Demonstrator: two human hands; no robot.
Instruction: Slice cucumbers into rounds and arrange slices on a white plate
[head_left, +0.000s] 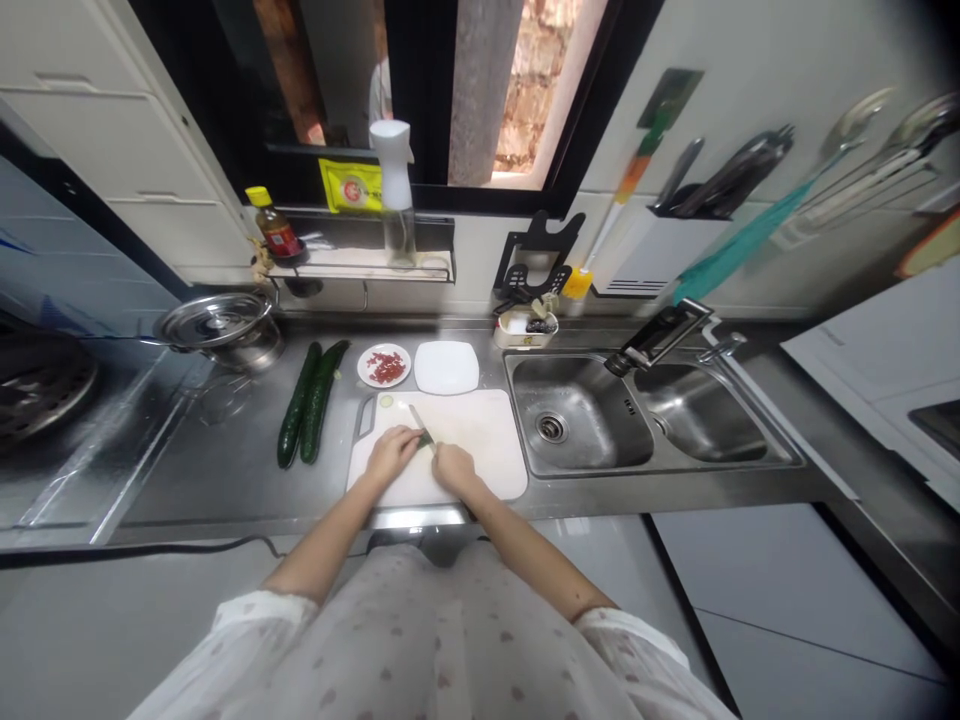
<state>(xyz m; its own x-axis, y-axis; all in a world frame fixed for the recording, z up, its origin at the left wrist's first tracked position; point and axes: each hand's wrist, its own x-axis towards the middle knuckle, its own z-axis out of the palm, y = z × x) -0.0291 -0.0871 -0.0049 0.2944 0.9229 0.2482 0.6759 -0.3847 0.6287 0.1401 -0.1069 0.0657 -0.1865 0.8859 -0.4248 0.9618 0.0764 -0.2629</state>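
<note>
My right hand (455, 468) is closed round the handle of a knife (420, 422), its blade slanting away to the upper left over the white cutting board (487, 430). Just left of the blade, my left hand (391, 455) has its fingers pressed together on a small dark green piece of cucumber (426, 439), mostly covered by fingers and knife. A pale round cucumber slice (385, 400) lies at the board's upper left. Left of the board, two whole cucumbers (309, 405) rest side by side on the steel counter.
Behind the board stand a plate of chopped red bits (385, 366) and a white square plate (446, 368). To the right is a double sink (585, 410) with a black faucet (660, 335). A lidded steel pot (232, 330) sits far left. A shelf (352, 268) holds bottles.
</note>
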